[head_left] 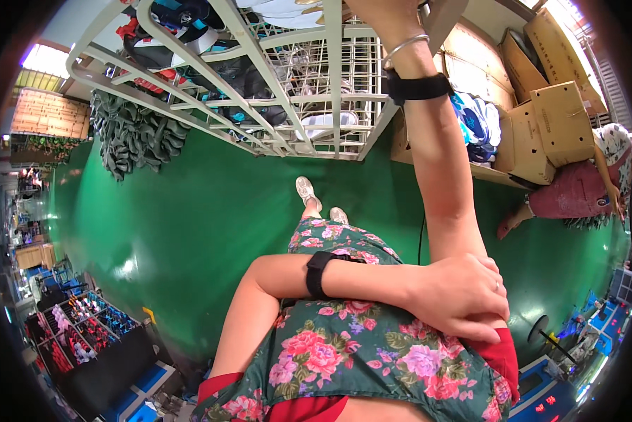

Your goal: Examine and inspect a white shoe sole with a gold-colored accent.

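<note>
My left hand (460,292) lies across my body with its fingers wrapped over my right upper arm, just above the red sleeve (497,355). A ring shows on one finger. The right arm reaches up and away, and my right hand (385,17) is at the top edge beside a cream metal wire cart (336,105). Its fingers are cut off by the frame, so what they touch is hidden. Inside the cart are dark shoes (249,84) with blue and red parts at left, and a white shoe (328,125) low in the middle.
Cardboard boxes (562,123) and a carton of blue-and-white shoe parts (479,126) stand right of the cart. A person in reddish shorts (573,190) is beyond them. Grey pieces (133,130) hang in a bunch at left. A divided rack (84,327) of colourful parts is at lower left.
</note>
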A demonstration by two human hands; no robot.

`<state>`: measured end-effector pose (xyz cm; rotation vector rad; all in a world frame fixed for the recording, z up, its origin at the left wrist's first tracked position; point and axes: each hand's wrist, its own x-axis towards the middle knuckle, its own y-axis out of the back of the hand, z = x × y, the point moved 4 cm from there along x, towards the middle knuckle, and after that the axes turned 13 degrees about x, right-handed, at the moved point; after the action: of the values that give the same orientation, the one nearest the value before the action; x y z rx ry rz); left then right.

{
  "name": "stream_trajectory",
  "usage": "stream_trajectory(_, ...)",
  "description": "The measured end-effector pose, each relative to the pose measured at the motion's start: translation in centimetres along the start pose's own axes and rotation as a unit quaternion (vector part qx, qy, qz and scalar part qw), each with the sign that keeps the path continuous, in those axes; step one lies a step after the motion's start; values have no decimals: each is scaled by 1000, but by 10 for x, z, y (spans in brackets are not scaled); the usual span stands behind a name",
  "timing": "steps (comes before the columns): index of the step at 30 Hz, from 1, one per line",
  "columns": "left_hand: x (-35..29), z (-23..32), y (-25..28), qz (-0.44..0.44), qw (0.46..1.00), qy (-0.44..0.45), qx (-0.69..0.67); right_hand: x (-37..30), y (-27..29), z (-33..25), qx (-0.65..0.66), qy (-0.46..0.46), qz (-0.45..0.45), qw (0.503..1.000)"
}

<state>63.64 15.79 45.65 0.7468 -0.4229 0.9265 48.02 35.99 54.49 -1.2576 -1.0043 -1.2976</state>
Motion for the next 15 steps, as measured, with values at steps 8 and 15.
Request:
stream_trajectory(8,-64,-54,34,11,838,203,-506,1,9,4,-8,-8,-47,999)
stream_trajectory(15,-91,-97,-91,-107,732,361,-567,1,3,4,-46,8,-14,999)
